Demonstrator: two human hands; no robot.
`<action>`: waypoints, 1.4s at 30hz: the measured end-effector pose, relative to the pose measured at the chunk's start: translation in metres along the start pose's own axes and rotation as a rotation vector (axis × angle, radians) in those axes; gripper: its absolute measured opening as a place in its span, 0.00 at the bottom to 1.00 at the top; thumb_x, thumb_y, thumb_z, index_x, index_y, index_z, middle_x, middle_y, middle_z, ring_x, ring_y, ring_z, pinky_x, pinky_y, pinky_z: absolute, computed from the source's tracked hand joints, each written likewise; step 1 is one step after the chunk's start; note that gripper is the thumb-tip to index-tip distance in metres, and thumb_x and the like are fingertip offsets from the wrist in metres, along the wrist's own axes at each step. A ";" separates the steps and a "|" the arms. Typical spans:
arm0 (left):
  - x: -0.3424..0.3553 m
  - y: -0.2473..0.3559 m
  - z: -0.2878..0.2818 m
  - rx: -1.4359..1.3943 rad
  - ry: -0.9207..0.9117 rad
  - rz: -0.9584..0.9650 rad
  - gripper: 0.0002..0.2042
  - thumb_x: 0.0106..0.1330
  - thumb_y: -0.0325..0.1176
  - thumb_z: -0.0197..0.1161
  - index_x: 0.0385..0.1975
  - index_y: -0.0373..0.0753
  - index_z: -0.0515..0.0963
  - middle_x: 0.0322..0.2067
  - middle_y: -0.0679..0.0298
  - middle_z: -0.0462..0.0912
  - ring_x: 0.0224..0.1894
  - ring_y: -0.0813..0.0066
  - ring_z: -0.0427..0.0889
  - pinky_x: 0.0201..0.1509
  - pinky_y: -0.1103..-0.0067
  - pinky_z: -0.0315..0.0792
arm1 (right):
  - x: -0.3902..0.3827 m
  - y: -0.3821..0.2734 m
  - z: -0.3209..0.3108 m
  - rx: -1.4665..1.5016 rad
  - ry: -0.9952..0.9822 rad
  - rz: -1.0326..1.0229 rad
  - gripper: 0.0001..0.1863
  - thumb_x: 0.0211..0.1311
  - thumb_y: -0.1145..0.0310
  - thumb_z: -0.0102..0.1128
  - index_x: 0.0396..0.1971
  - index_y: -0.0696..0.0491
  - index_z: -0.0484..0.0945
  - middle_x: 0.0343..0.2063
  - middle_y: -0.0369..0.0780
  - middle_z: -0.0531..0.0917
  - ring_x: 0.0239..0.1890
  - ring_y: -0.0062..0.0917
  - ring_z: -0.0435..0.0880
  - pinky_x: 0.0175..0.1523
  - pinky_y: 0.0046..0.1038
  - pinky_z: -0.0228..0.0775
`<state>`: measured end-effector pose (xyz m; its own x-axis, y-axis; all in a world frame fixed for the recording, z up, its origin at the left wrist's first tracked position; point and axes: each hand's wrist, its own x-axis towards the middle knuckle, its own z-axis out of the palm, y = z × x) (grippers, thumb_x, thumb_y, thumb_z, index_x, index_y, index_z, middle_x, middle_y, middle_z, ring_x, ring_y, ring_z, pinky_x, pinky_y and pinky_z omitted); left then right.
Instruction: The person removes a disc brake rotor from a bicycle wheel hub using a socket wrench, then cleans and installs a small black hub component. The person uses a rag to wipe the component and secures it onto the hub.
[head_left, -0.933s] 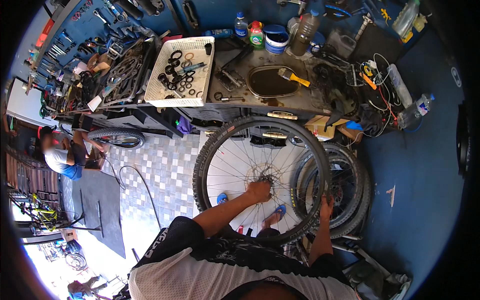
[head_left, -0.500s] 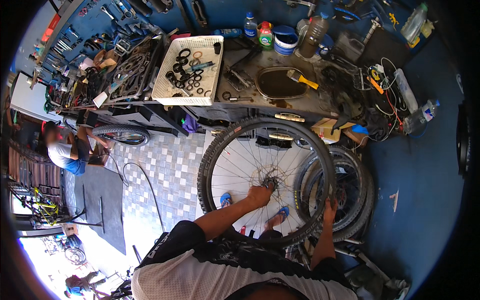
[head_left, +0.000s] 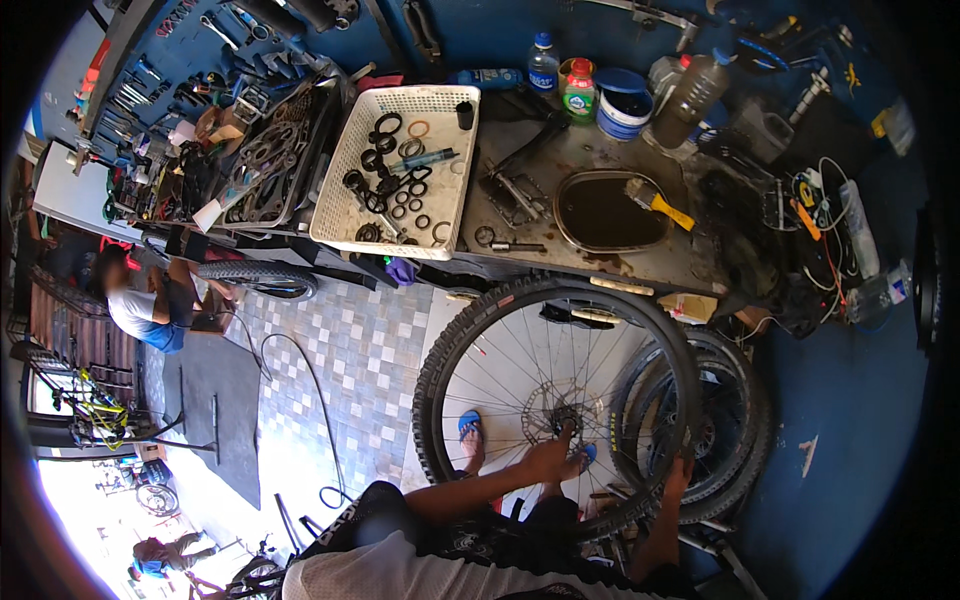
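A bicycle wheel (head_left: 430, 390) with a knobbly black tyre stands in front of me, its spokes and brake disc (head_left: 545, 405) facing up toward me. My left hand (head_left: 546, 458) is at the wheel's centre, curled, with a finger reaching to the hub (head_left: 566, 416); the fingertips' exact hold is partly hidden. At the right lower side of the tyre, my right hand (head_left: 679, 474) is closed around the edge, its fingers mostly hidden.
Beyond the wheel runs a workbench (head_left: 530, 222) with a white basket (head_left: 330, 235) of rings and small parts, a brush (head_left: 670, 211) over an oval pan (head_left: 610, 245), and bottles. More wheels (head_left: 752, 440) lean at right. A person (head_left: 138, 308) sits at far left.
The view has shifted, so the bench and wheel appear lower and farther right. My left hand has moved slightly below the hub, with a finger still reaching to it. The right hand stays on the tyre.
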<state>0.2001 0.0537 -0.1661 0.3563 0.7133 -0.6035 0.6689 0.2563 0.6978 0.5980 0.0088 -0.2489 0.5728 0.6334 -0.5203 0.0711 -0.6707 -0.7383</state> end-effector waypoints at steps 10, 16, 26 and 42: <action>-0.003 -0.010 -0.051 0.118 -0.152 0.082 0.34 0.69 0.53 0.61 0.72 0.47 0.62 0.31 0.44 0.86 0.37 0.43 0.87 0.41 0.54 0.79 | -0.006 -0.008 0.000 0.041 -0.061 -0.046 0.45 0.64 0.38 0.64 0.72 0.53 0.65 0.61 0.43 0.75 0.61 0.39 0.73 0.62 0.41 0.64; -0.024 0.003 -0.151 -0.081 -0.144 0.263 0.22 0.75 0.46 0.59 0.63 0.43 0.75 0.32 0.51 0.87 0.32 0.53 0.88 0.40 0.63 0.80 | -0.003 0.001 -0.003 0.107 -0.095 -0.096 0.37 0.69 0.45 0.61 0.70 0.53 0.68 0.59 0.40 0.77 0.59 0.35 0.74 0.60 0.39 0.66; -0.118 0.029 -0.440 0.148 0.960 0.250 0.14 0.65 0.28 0.71 0.50 0.42 0.85 0.22 0.70 0.78 0.24 0.85 0.73 0.29 0.82 0.70 | 0.008 0.028 -0.013 -0.055 0.091 0.048 0.31 0.73 0.50 0.59 0.68 0.53 0.70 0.56 0.40 0.78 0.56 0.32 0.76 0.60 0.37 0.67; -0.011 -0.003 -0.501 0.838 0.309 -0.343 0.30 0.48 0.54 0.77 0.37 0.29 0.86 0.38 0.42 0.87 0.43 0.48 0.88 0.47 0.61 0.82 | -0.004 0.017 -0.015 -0.014 -0.147 -0.094 0.34 0.72 0.54 0.61 0.70 0.56 0.66 0.65 0.42 0.73 0.63 0.34 0.72 0.67 0.34 0.64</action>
<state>-0.1332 0.3721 0.0316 -0.0535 0.8576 -0.5115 0.9972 0.0187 -0.0730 0.6094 -0.0110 -0.2525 0.4373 0.7426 -0.5073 0.1305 -0.6105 -0.7812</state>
